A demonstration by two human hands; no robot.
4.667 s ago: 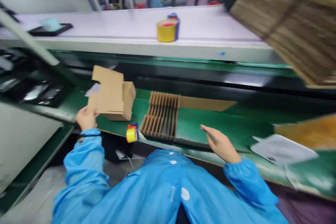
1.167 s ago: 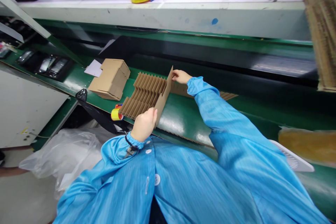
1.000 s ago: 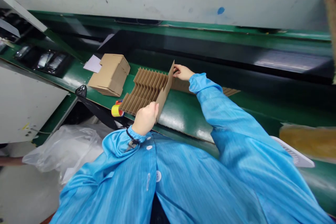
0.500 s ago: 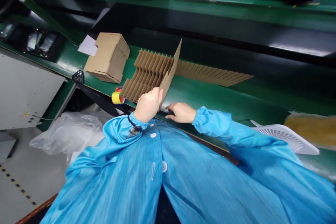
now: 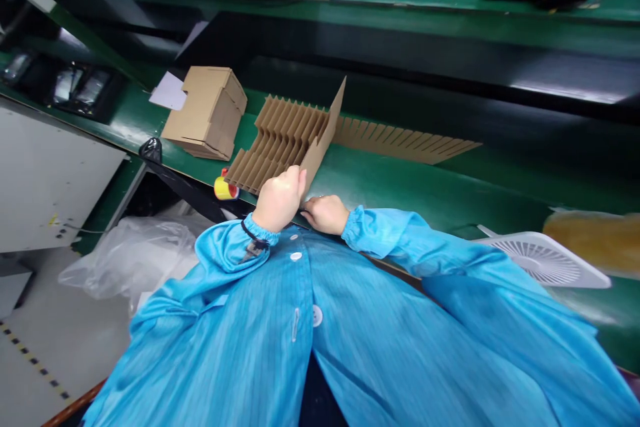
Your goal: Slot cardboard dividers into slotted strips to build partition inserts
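My left hand (image 5: 280, 199) is closed on the near end of an upright cardboard panel (image 5: 323, 143). That panel stands across the right end of a row of slotted cardboard dividers (image 5: 285, 140), several of them side by side. My right hand (image 5: 326, 213) is closed too, its fingertips close to the panel's lower near corner and to my left hand. What its fingers hold, if anything, is hidden. A long slotted cardboard strip (image 5: 400, 140) reaches out to the right from behind the panel.
A stack of folded cardboard (image 5: 207, 110) sits left on the green bench (image 5: 380, 177), with a white paper (image 5: 169, 90) beside it. A yellow tape roll (image 5: 226, 185) lies at the bench's front edge. To the right is a white fan (image 5: 545, 259); clear plastic (image 5: 135, 260) hangs below left.
My right hand has moved left to the panel's lower corner, and its fingers have closed together. My left hand keeps its grip on the panel. The view has shifted slightly.
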